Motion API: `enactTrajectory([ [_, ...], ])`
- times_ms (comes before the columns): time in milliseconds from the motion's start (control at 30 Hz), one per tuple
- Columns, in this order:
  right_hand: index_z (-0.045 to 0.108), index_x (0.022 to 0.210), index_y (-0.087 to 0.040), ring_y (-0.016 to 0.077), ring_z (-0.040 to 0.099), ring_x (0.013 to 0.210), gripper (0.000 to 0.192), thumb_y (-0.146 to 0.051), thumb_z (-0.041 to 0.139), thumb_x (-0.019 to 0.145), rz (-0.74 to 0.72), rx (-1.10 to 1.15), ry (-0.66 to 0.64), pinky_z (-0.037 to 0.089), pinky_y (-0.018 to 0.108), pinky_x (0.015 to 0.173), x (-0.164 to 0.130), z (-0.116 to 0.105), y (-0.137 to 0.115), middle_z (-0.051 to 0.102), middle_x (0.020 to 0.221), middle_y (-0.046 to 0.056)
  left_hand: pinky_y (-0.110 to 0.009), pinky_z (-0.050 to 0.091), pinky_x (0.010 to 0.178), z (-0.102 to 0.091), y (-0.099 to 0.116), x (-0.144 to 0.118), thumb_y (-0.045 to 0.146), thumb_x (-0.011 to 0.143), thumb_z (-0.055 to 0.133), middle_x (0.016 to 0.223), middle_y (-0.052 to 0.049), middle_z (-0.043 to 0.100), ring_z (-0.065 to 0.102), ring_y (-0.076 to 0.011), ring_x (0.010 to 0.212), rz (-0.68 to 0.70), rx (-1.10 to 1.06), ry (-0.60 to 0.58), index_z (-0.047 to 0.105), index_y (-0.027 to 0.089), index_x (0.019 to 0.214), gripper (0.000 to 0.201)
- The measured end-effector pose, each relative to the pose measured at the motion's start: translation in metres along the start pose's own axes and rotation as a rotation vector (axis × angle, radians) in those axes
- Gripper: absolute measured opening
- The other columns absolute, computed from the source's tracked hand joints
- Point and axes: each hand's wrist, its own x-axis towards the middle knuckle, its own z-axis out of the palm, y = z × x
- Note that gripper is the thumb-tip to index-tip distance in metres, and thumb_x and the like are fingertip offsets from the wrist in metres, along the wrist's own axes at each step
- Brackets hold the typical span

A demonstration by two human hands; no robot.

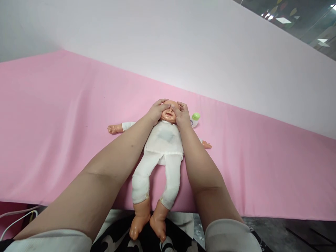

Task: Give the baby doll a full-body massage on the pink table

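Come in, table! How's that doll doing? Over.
Left grip and right grip on doll's head, thumbs at eyes. Doll face-up, arms spread. Green-capped bottle beside right grip, not blocking.

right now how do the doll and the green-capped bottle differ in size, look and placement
Size: the doll is far larger than the green-capped bottle.
Look: the doll has white cloth clothing and bare peach-toned feet; the bottle is pale with a bright green cap.
Placement: the doll's feet extend past the near table edge; the bottle is well inside it, beside the doll's head.
Shared: both are on the pink cover.
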Motion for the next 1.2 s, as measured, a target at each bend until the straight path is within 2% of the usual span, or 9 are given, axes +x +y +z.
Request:
enactTrajectory([
  [200, 0.064, 0.139, -0.026, 0.027, 0.059, 0.144, 0.06, -0.054, 0.075, 0.088, 0.025, 0.133, -0.065, 0.049, 0.052, 0.123, -0.001, -0.008, 0.0, 0.067, 0.148, 0.006, -0.04, 0.059, 0.1, -0.003, -0.006, 0.006, 0.031, 0.077, 0.067, 0.111, -0.007, 0.074, 0.072, -0.0258, 0.106, 0.002, 0.016, 0.034, 0.065, 0.02, 0.129, 0.053],
  [333, 0.053, 0.156, -0.026, 0.0277, 0.062, 0.142, 0.076, -0.05, 0.073, 0.086, 0.127, 0.238, -0.2, 0.052, 0.055, 0.12, -0.003, -0.016, -0.001, 0.058, 0.161, 0.005, -0.04, 0.06, 0.102, -0.006, -0.013, 0.01, 0.035, 0.086, 0.058, 0.125, -0.007, 0.074, 0.072, -0.0277, 0.118, -0.003, 0.049, 0.046, 0.064, 0.024, 0.137, 0.053],
  [400, 0.045, 0.162, -0.027, 0.0264, 0.06, 0.145, 0.08, -0.057, 0.066, 0.091, 0.089, 0.172, -0.22, 0.05, 0.055, 0.122, -0.005, -0.017, 0.0, 0.054, 0.166, 0.005, -0.04, 0.059, 0.105, -0.006, -0.014, 0.009, 0.034, 0.09, 0.053, 0.132, -0.008, 0.073, 0.071, -0.0269, 0.122, 0.033, 0.139, 0.076, 0.064, 0.024, 0.14, 0.052],
  [467, 0.041, 0.165, -0.026, 0.0234, 0.052, 0.153, 0.08, -0.067, 0.053, 0.098, -0.018, 0.009, -0.208, 0.044, 0.052, 0.128, -0.01, -0.015, 0.0, 0.049, 0.17, 0.005, -0.041, 0.056, 0.11, -0.007, -0.012, 0.003, 0.035, 0.096, 0.047, 0.136, -0.009, 0.073, 0.07, -0.0263, 0.126, 0.123, 0.31, 0.146, 0.065, 0.023, 0.14, 0.048],
  [567, 0.047, 0.162, -0.021, 0.0206, 0.043, 0.159, 0.082, -0.077, 0.034, 0.103, -0.158, -0.302, -0.119, 0.033, 0.044, 0.134, -0.021, -0.015, -0.003, 0.048, 0.17, 0.008, -0.045, 0.049, 0.118, -0.009, -0.006, -0.015, 0.036, 0.104, 0.039, 0.136, -0.013, 0.073, 0.066, -0.0285, 0.131, 0.345, 0.738, 0.267, 0.07, 0.019, 0.131, 0.045],
  [700, 0.056, 0.155, -0.016, 0.0256, 0.055, 0.151, 0.084, -0.076, 0.021, 0.107, -0.2, -0.57, 0.0, 0.04, 0.044, 0.13, -0.039, -0.024, -0.013, 0.062, 0.158, 0.014, -0.048, 0.051, 0.113, -0.014, 0.003, -0.046, 0.036, 0.108, 0.031, 0.132, -0.017, 0.074, 0.068, -0.0325, 0.126, 0.451, 1.194, 0.235, 0.071, 0.016, 0.13, 0.05],
  [867, 0.046, 0.164, -0.016, 0.0317, 0.062, 0.145, 0.081, -0.073, 0.035, 0.107, -0.175, -0.741, -0.157, 0.046, 0.049, 0.125, -0.051, -0.035, -0.031, 0.062, 0.157, 0.016, -0.05, 0.05, 0.115, -0.018, 0.013, -0.064, 0.045, 0.109, 0.035, 0.151, -0.018, 0.065, 0.062, -0.0351, 0.138, 0.403, 1.318, 0.067, 0.058, 0.013, 0.152, 0.059],
  [967, 0.03, 0.172, -0.011, 0.0361, 0.072, 0.129, 0.099, -0.073, 0.058, 0.099, -0.116, -0.821, -0.231, 0.055, 0.051, 0.115, -0.051, -0.032, -0.041, 0.069, 0.148, 0.021, -0.051, 0.052, 0.112, -0.019, 0.019, -0.063, 0.061, 0.101, 0.053, 0.151, -0.02, 0.063, 0.061, -0.0386, 0.138, 0.36, 1.339, 0.013, 0.054, 0.013, 0.155, 0.072],
  [1200, 0.033, 0.171, -0.013, 0.0376, 0.079, 0.107, 0.11, -0.082, 0.065, 0.091, -0.069, -0.955, -0.186, 0.062, 0.049, 0.095, -0.05, -0.023, -0.05, 0.081, 0.119, 0.018, -0.049, 0.05, 0.113, -0.024, 0.022, -0.057, 0.059, 0.096, 0.063, 0.144, -0.017, 0.066, 0.061, -0.0361, 0.135, 0.35, 1.268, -0.007, 0.054, 0.017, 0.157, 0.074],
])
